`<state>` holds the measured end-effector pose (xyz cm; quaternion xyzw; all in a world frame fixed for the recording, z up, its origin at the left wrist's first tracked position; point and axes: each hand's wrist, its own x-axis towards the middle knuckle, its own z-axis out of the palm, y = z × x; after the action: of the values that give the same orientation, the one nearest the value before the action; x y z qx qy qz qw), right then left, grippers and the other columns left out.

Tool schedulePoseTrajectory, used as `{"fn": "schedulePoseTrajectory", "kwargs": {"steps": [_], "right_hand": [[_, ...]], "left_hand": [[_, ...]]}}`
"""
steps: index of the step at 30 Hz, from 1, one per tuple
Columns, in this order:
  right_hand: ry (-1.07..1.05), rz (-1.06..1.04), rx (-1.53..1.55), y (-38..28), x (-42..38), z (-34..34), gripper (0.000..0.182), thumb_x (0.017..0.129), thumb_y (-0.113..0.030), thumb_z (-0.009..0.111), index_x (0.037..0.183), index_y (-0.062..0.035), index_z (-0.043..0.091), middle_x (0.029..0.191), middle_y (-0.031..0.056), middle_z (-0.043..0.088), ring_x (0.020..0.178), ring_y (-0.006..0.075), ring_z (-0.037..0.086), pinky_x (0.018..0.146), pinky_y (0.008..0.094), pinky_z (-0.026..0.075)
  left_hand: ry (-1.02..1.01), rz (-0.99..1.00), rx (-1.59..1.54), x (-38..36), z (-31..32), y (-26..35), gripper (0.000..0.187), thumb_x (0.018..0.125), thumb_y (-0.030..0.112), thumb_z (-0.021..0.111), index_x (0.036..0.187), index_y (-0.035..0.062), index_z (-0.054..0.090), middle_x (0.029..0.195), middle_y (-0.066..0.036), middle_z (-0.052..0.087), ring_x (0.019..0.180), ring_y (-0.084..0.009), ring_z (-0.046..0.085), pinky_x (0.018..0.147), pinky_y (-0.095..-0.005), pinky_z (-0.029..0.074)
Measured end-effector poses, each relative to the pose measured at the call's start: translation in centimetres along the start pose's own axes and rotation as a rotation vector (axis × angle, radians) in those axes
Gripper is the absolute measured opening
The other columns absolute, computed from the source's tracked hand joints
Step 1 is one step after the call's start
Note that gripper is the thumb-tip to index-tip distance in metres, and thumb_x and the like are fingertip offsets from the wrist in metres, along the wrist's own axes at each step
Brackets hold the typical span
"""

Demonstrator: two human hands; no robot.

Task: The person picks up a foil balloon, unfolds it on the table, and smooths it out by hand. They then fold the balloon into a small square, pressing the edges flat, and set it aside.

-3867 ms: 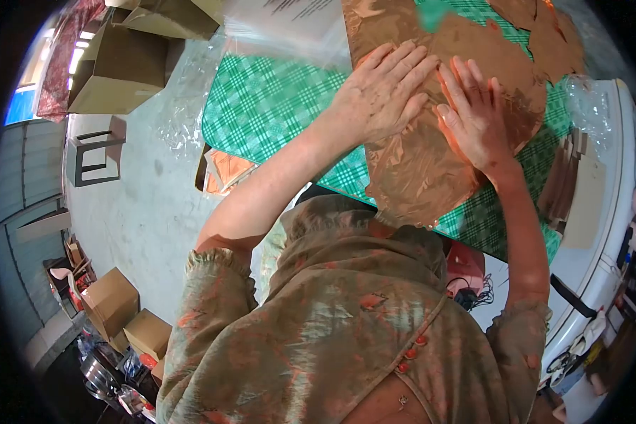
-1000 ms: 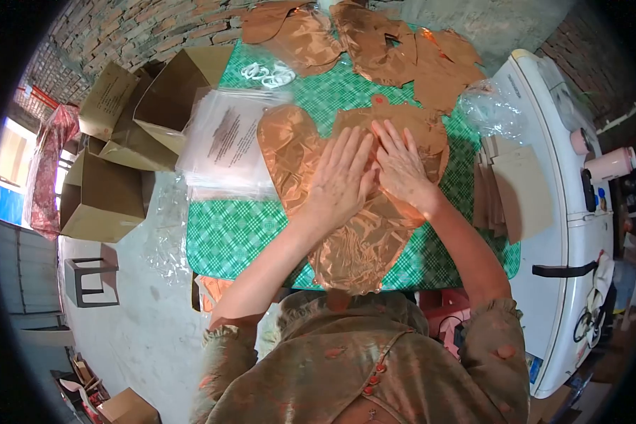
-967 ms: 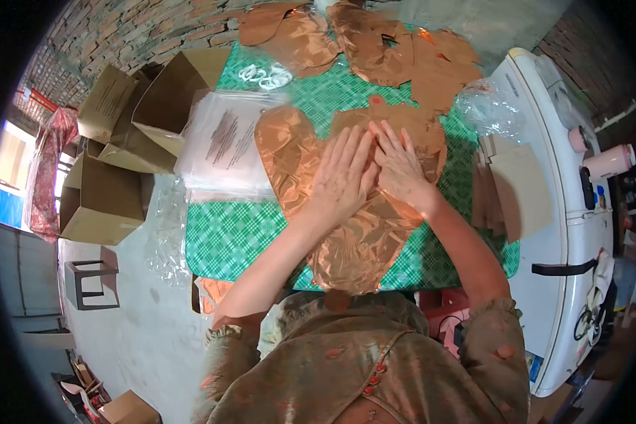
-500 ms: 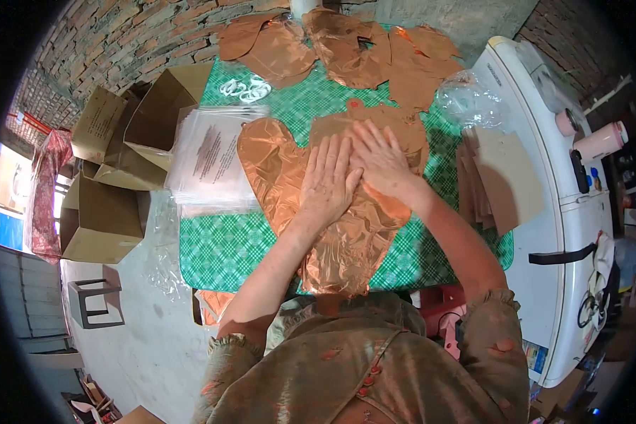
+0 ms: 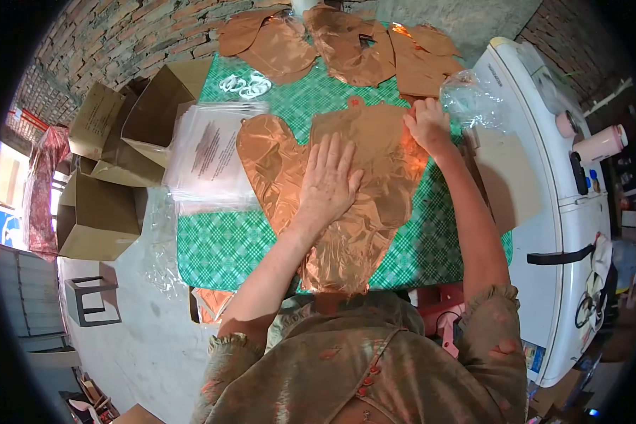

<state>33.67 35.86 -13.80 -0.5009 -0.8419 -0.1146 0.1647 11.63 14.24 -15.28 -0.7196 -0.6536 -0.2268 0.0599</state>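
Note:
A large copper-coloured foil sheet (image 5: 364, 205) with rounded lobes lies flat on the green checked tabletop (image 5: 222, 247). My left hand (image 5: 330, 180) rests palm down on its middle, fingers stretched out and holding nothing. At the sheet's upper right edge, my right hand (image 5: 429, 127) has its fingers closed on the foil. To the left of the foil is a stack of printed clear plastic bags (image 5: 215, 152).
More copper foil pieces (image 5: 353, 49) lie along the table's far edge, with white loops (image 5: 246, 85) nearby. Clear plastic (image 5: 473, 99) and brown cardboard (image 5: 509, 177) are at the right, beside a white refrigerator (image 5: 544, 247). Open boxes (image 5: 102, 219) stand left.
My right hand has moved right from the middle of the foil to its upper right edge, and its spread fingers have closed. My left hand has stayed in place.

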Motion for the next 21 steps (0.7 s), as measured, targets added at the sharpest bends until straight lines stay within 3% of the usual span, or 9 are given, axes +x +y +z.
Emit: {"fn": "schedulePoseTrajectory", "kwargs": {"steps": [1,4,7,10,13,16,17,21], "right_hand": [[-0.037,0.025,0.021,0.1,0.3,-0.2,0.04,0.09,-0.041,0.074,0.113,-0.0086,0.071,0.135,0.0122,0.067,0.128,0.034,0.06,0.093,0.0519,0.052],[-0.231,0.099,0.005,0.2,2.8,-0.3,0.036,0.095,-0.039,0.071,0.109,-0.0058,0.069,0.112,0.0182,0.075,0.106,0.0407,0.069,0.086,0.0543,0.054],[-0.092,0.005,0.01,-0.1,3.3,0.1,0.037,0.097,-0.039,0.068,0.102,-0.0021,0.07,0.099,0.022,0.076,0.101,0.0437,0.071,0.087,0.0529,0.054],[-0.176,0.074,0.221,-1.0,3.5,-2.6,0.035,0.098,-0.036,0.066,0.096,-0.001,0.07,0.099,0.0227,0.076,0.099,0.0417,0.072,0.085,0.0504,0.055],[-0.363,0.153,0.394,-1.9,4.7,-5.2,0.031,0.096,-0.031,0.065,0.094,-0.0005,0.068,0.092,0.0183,0.075,0.088,0.0335,0.072,0.08,0.0447,0.055],[-0.497,0.104,0.542,-2.5,6.4,-5.5,0.039,0.093,-0.036,0.066,0.099,0.0025,0.067,0.09,0.0198,0.069,0.075,0.0292,0.068,0.072,0.0431,0.055],[-0.457,0.091,0.644,-2.7,6.1,-5.6,0.033,0.093,-0.031,0.065,0.091,0.0022,0.063,0.083,0.0141,0.065,0.067,0.0244,0.062,0.063,0.0425,0.051],[-0.516,0.242,0.912,-5.2,6.5,-5.5,0.033,0.094,-0.031,0.064,0.089,0.0017,0.065,0.082,0.009,0.067,0.07,0.0227,0.064,0.062,0.0418,0.055]], "left_hand": [[0.006,0.0,-0.003,0.0,0.0,0.0,0.063,0.108,0.043,0.05,0.159,0.0054,0.047,0.166,-0.024,0.039,0.157,-0.0404,0.03,0.13,-0.0526,0.022],[-0.007,0.0,-0.003,0.0,-0.1,0.0,0.063,0.108,0.043,0.05,0.16,0.0075,0.047,0.166,-0.025,0.038,0.157,-0.0406,0.03,0.13,-0.0529,0.022],[0.001,0.005,-0.003,0.0,-0.1,0.0,0.062,0.109,0.043,0.05,0.16,0.009,0.046,0.167,-0.025,0.038,0.157,-0.0409,0.029,0.13,-0.0532,0.022],[-0.007,0.007,-0.003,0.0,-0.3,0.1,0.062,0.109,0.043,0.049,0.161,0.0095,0.045,0.167,-0.025,0.037,0.157,-0.0411,0.029,0.13,-0.0533,0.022],[-0.033,-0.001,-0.026,0.0,-0.9,0.3,0.06,0.11,0.04,0.048,0.16,0.0079,0.046,0.168,-0.027,0.036,0.158,-0.042,0.03,0.13,-0.054,0.023],[-0.032,0.0,-0.026,0.1,-0.9,0.3,0.06,0.11,0.04,0.048,0.161,0.0085,0.046,0.168,-0.027,0.036,0.158,-0.0424,0.03,0.13,-0.0542,0.023],[-0.035,-0.002,-0.029,0.1,-0.8,0.3,0.06,0.11,0.04,0.048,0.161,0.0086,0.045,0.168,-0.027,0.036,0.158,-0.0423,0.029,0.131,-0.0542,0.022],[-0.044,-0.01,-0.031,0.0,-0.6,0.2,0.06,0.11,0.04,0.048,0.162,0.0092,0.044,0.168,-0.027,0.036,0.159,-0.0421,0.028,0.131,-0.054,0.021]]}}
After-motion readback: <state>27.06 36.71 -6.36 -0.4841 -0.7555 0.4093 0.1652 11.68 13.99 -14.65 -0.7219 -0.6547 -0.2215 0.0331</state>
